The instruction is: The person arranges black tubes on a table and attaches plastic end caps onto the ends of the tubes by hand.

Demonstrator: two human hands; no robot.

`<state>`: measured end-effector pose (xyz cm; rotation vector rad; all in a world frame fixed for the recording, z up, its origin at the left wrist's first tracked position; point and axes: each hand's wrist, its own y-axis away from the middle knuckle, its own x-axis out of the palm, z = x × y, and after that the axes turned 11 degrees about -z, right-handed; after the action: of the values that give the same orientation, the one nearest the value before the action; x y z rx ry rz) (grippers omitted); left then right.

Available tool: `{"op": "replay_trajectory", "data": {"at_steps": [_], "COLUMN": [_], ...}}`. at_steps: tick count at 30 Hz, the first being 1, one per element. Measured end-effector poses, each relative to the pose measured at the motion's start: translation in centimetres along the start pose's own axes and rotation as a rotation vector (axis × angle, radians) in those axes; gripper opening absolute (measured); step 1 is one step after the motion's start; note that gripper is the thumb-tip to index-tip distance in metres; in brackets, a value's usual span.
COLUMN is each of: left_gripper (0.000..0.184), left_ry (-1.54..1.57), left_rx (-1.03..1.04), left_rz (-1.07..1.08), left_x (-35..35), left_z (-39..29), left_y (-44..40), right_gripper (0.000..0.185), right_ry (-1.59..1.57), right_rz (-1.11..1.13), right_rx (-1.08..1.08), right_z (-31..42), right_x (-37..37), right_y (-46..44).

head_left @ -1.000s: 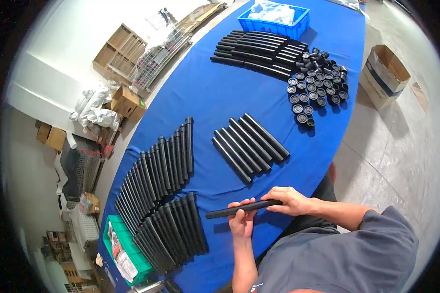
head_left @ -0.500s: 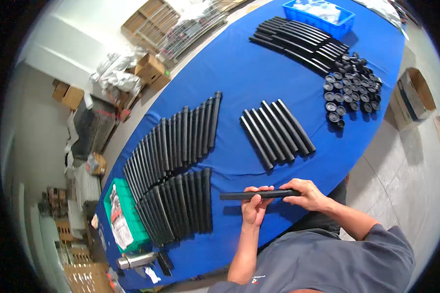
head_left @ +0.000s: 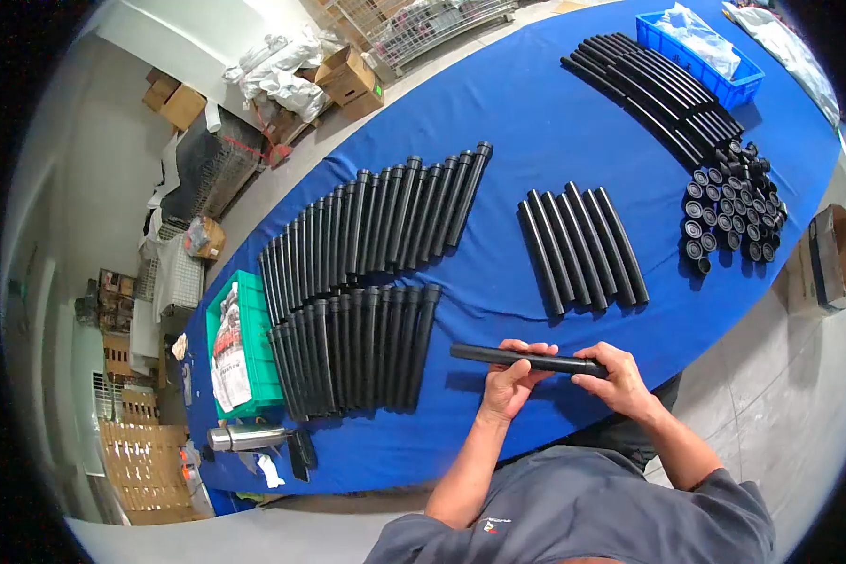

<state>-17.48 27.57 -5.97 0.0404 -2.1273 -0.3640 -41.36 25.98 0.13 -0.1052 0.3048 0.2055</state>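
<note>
A black tube (head_left: 477,353) is held nearly level above the blue cloth, its free end pointing left. My left hand (head_left: 511,383) grips it near the middle, thumb in front and fingers behind. My right hand (head_left: 624,380) closes round the right end, where a slightly thicker dark end piece shows between the fingers. Just beyond my hands lies a small group of loose black tubes (head_left: 583,249) without visible caps. To the left, two rows of black tubes with thicker ends lie side by side, a far row (head_left: 362,226) and a near row (head_left: 352,352).
Black round caps (head_left: 724,211) are heaped at the right, near more black tubes (head_left: 653,89) and a blue crate (head_left: 744,92). A green crate (head_left: 261,343) and a silver flask (head_left: 244,438) stand at the left. A cardboard box (head_left: 822,258) is beyond the table's right edge.
The view has shifted, so the table's contents sit differently in frame. The tube's left end now tilts slightly upward in view, and the thicker part shows at my right fingers. Both hands keep their hold.
</note>
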Motion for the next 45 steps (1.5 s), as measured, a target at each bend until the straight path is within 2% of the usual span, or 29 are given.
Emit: {"op": "replay_trajectory", "data": {"at_steps": [1, 7, 10, 13, 16, 17, 20, 21, 24, 25, 28, 31, 34, 35, 38, 39, 42, 45], "left_gripper": [0.027, 0.027, 0.029, 0.029, 0.028, 0.026, 0.024, 0.024, 0.023, 0.023, 0.024, 0.025, 0.026, 0.027, 0.027, 0.026, 0.026, 0.023], "left_ry": [0.005, -0.007, -0.005, 0.033, 0.041, 0.035, 0.039, 0.046, 0.028, 0.033, 0.036, 0.03, 0.024, 0.014, 0.019, 0.027, 0.036, 0.035], "left_rx": [0.0, 0.017, 0.018, 0.007, -0.012, -0.014, 0.002, 0.007, 0.005, 0.002, 0.003, 0.02, 0.013, 0.001, -0.003, -0.001, 0.004, -0.036], "left_rz": [-0.002, -0.016, -0.026, -0.032, -0.012, 0.0, 0.009, 0.007, 0.016, 0.014, 0.013, 0.012, 0.031, 0.027, 0.012, 0.006, 0.016, 0.037], "left_x": [-0.2, -0.2, -0.3, 0.2, 0.6, 0.6, 0.7, 0.8, 0.7, 0.7, 0.6, 0.4, 0.6, 0.4, 0.3, 0.4, 0.4, 0.6], "left_z": [0.1, 0.2, 0.3, 0.2, -0.2, -0.2, -0.1, 0.0, -0.1, -0.1, -0.1, 0.2, 0.0, 0.0, 0.0, 0.1, 0.1, -0.3], "left_y": [0.0, -0.1, -0.1, 0.1, 0.1, 0.0, -0.1, 0.0, 0.0, 0.1, -0.1, 0.0, 0.1, 0.1, -0.1, -0.1, -0.2, 0.0], "right_gripper": [0.035, 0.034, 0.034, 0.038, 0.043, 0.043, 0.042, 0.042, 0.041, 0.039, 0.038, 0.041, 0.041, 0.042, 0.042, 0.045, 0.047, 0.048], "right_ry": [0.022, 0.04, 0.044, 0.03, -0.266, -0.256, 0.145, 0.236, 0.069, 0.025, 0.01, 0.08, -0.417, -0.417, 0.032, 0.109, 0.087, -0.232], "right_rz": [-0.035, 0.018, -0.151, -0.073, 0.16, 0.185, -0.08, -0.065, -0.083, -0.04, -0.023, -0.047, 0.099, 0.109, -0.042, -0.08, -0.028, 0.129], "right_rx": [-0.069, -0.009, -0.253, -0.25, 0.513, 0.512, -0.312, -0.401, -0.268, -0.084, 0.027, -0.111, 0.582, 0.626, -0.178, -0.341, -0.309, 0.433], "right_z": [-0.2, 0.2, 1.1, 0.1, 0.7, -0.1, 1.0, 0.4, -0.1, 0.3, 0.7, 0.4, -0.3, -0.5, 0.4, 0.9, -0.3, 0.2], "right_x": [0.1, -0.1, 0.5, 0.2, -0.8, -0.7, 0.1, 0.1, 0.3, 0.3, 0.0, 0.0, -0.3, -0.4, -0.3, -0.4, -0.6, -0.9], "right_y": [0.1, 0.0, -0.2, 0.1, -0.1, 0.0, 0.0, 0.1, 0.2, 0.2, 0.2, 0.1, 0.1, 0.1, -0.1, -0.5, 0.0, 0.3]}}
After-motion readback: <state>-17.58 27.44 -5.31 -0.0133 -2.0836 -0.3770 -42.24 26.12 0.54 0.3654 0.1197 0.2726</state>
